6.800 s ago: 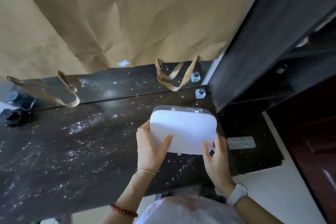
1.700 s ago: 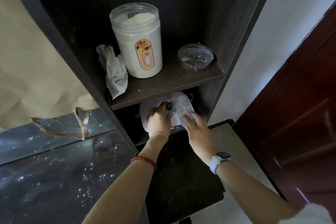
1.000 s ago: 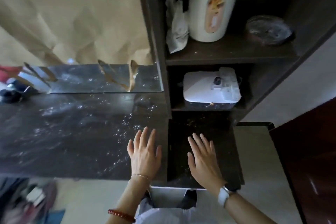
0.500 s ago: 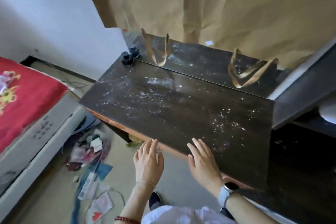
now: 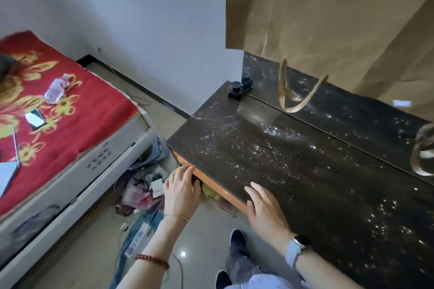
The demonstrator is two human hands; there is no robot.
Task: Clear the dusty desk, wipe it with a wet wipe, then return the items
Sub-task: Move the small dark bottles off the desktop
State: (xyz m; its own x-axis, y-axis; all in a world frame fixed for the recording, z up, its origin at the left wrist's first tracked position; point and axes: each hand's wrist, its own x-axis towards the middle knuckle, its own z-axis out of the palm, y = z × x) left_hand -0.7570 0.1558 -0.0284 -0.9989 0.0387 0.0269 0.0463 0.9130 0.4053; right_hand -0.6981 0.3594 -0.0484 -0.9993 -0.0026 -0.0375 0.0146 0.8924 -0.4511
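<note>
1 dusty desk (image 5: 293, 171), dark top speckled white, beside the white wall (image 5: 152, 19). 1 small black bottle (image 5: 235, 90) at the far left corner, doubled in the mirror (image 5: 340, 110) behind. 2 hands: left hand (image 5: 182, 191) fingers straight, hovering by the orange front edge; right hand (image 5: 264, 210) flat, relaxed, over the near edge, holding nothing. 1 bed (image 5: 58, 129) at left with 1 plastic bottle (image 5: 56, 88) and 1 phone (image 5: 35, 119). Compared with 0.5 s ago: view swung left, hands nearer the left corner.

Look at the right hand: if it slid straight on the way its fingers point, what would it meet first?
The right hand points up-left along the dusty desk. Probably nothing until the small black bottle at the far corner; depth is unclear.
</note>
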